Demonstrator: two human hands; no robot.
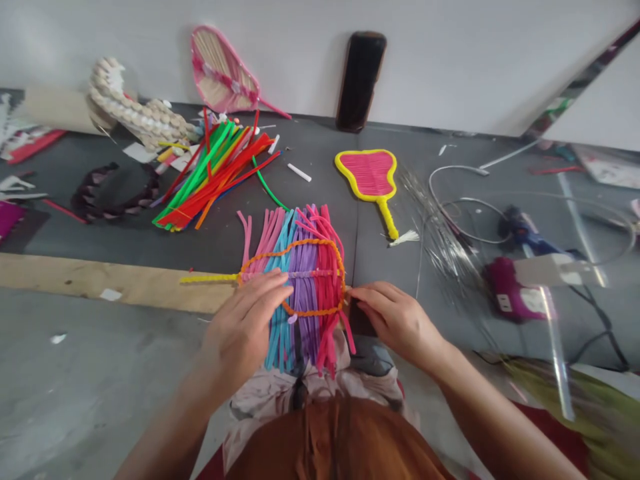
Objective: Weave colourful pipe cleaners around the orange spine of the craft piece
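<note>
A fan-shaped piece (305, 287) made of pipe cleaners lies at the table's front edge. Its twisted orange outline runs around rows of pink, blue, purple and red strands, whose loose ends stick out at the back and front. A yellow twisted handle (210, 279) points left. My left hand (245, 323) rests on the left part of the piece, fingers stretched out flat over the strands. At the right edge of the orange outline, my right hand (400, 320) has its thumb and fingertips pinched together. What lies between those fingertips is too small to make out.
Behind lies a bundle of coloured pipe cleaners (215, 173). A yellow-rimmed pink fan (367, 175) is farther back. A phone (361, 80) and a pink fan (225, 73) lean on the wall. Thin wires (445, 220), a glue gun (525, 230) and a magenta box (510, 290) are right.
</note>
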